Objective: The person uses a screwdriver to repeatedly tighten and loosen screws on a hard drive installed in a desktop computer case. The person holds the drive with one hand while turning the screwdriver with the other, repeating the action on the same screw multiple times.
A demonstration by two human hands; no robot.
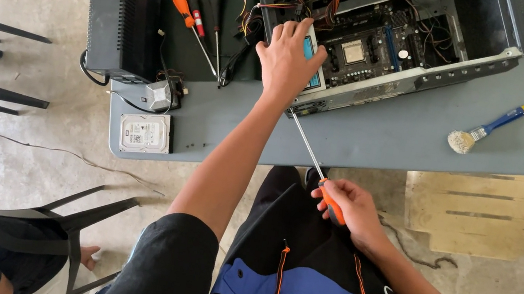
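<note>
Two hands are busy over an opened desktop computer case [434, 66] lying on its side on a grey table [386, 133]. The right hand [348, 209] is wrapped shut around the orange handle of a long screwdriver [313, 160], held low over the lap, just off the table's near edge. Its slim steel shaft runs on a slant, handle down toward the person's right, tip pointing up and to the left toward the case's near wall, where it disappears under the other wrist. The left hand [288, 58] lies flat, palm down and fingers loosely spread, on the case's rim over a blue-and-white card [311, 62] beside the motherboard [366, 47]; I cannot tell whether it pinches anything. Left of the case, spare screwdrivers [192, 13] lie on a dark mat next to a black box-shaped unit [120, 14], with a bare hard drive [144, 133] near the table corner. A small blue-handled brush [491, 128] rests well apart on the right.
</note>
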